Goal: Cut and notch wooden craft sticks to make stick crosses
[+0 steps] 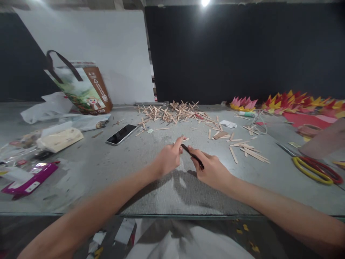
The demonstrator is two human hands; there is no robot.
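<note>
Low over the middle of the table, my left hand [168, 158] is closed, with the thumb and index finger pinched together. The pale end of a small wooden craft stick [186, 139] shows at its fingertips. My right hand [211, 169] is wrapped round a slim, dark, slightly curved tool [194, 155], whose kind I cannot make out. The tool's upper end points toward my left fingers and is very close to them. Beyond my hands lies a pile of craft sticks [172, 113] joined into crosses. Loose craft sticks [252, 153] are scattered to the right.
A phone [122, 134], a shopping bag [86, 90] and a purple packet [33, 180] are on the left. Scissors [312, 171], a tape roll [309, 130] and folded paper pieces [291, 102] are on the right. The table's front edge [188, 216] is near me.
</note>
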